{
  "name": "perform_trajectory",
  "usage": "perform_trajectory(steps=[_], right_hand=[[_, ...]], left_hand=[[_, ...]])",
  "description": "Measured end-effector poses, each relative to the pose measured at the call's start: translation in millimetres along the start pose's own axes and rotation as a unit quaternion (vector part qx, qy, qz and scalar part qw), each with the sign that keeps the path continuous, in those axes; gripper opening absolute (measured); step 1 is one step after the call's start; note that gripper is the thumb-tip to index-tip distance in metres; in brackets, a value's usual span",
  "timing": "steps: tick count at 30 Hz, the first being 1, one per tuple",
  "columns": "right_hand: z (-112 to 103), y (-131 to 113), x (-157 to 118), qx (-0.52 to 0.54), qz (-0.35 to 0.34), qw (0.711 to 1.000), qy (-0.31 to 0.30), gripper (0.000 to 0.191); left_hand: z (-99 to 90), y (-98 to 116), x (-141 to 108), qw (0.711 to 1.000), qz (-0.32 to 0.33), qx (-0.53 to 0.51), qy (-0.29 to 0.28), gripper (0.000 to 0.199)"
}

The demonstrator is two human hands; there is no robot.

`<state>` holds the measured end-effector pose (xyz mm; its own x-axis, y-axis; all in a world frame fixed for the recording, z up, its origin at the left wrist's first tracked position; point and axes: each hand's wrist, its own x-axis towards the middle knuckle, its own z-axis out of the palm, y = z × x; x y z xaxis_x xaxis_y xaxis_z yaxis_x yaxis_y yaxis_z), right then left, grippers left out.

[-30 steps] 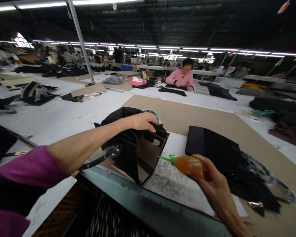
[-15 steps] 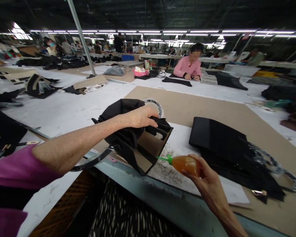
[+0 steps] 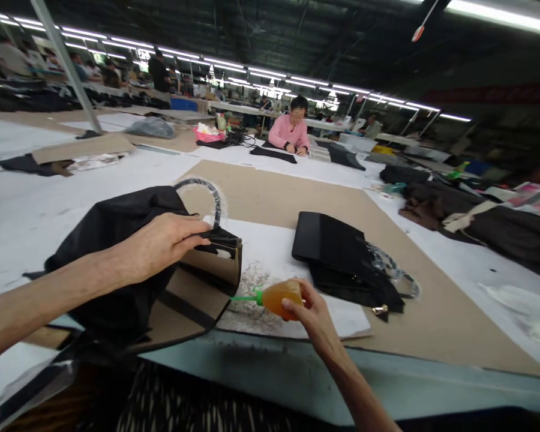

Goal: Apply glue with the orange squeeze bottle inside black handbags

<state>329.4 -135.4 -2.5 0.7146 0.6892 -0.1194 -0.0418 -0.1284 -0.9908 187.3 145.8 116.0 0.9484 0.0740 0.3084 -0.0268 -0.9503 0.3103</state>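
Observation:
A black bag (image 3: 117,222) lies on its side at the front left of the table, its mouth facing right and its tan inside showing. My left hand (image 3: 166,243) is closed on the upper edge of that mouth, thumb and fingertips pinching the panel. In my right hand (image 3: 308,306) is a squeeze bottle (image 3: 279,299) of amber liquid, tilted sideways. Its thin green nozzle points left, with the tip at the bag's lower right corner; whether it touches I cannot tell. A wrapped handle (image 3: 211,192) arches up behind the left hand.
To the right lies a folded black bag (image 3: 337,252) with wrapped handles. Beneath the work is a stained white sheet (image 3: 256,270) on brown board (image 3: 270,186). A co-worker in pink (image 3: 290,129) leans on the far table. A metal post (image 3: 67,66) rises at the left.
The view has swung right. The bag has turned so that more of its tan inside shows. Both hands keep their hold, and the nozzle stays at the bag's lower corner.

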Motion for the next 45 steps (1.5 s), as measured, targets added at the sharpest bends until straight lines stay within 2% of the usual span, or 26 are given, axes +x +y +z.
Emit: perform_trajectory(steps=[5,7,15,23,30,38,45], right_hand=[[-2.8,0.3,8.7,0.08,0.011,0.997,0.015,0.045],[-2.0,2.3,15.6,0.101,0.013,0.995,0.02,0.044],[7.1,2.4,49.4,0.059,-0.018,0.998,0.03,0.048],[10.1,-1.8,69.7,-0.066,-0.077,0.994,0.046,0.054],[12.6,3.5,75.9,-0.137,-0.078,0.987,0.04,0.054],[10.2,18.9,76.0,-0.116,-0.053,0.992,0.004,0.054],[9.5,21.3,69.4,-0.076,-0.025,0.997,-0.014,0.048]], left_hand=[[-19.4,-7.3,-3.6,0.998,-0.028,0.034,0.043,0.024],[-20.4,-8.0,-1.5,0.997,-0.034,0.053,0.049,0.021],[5.2,-9.0,-5.9,0.995,-0.059,0.074,0.041,0.018],[14.9,-4.1,-18.0,0.995,-0.061,0.069,0.041,0.017],[21.6,-0.6,-20.2,0.994,-0.07,0.075,0.026,0.018],[25.6,6.1,-24.8,0.993,-0.088,0.074,0.003,0.018],[29.4,7.8,-30.7,0.993,-0.085,0.081,0.009,0.018]])
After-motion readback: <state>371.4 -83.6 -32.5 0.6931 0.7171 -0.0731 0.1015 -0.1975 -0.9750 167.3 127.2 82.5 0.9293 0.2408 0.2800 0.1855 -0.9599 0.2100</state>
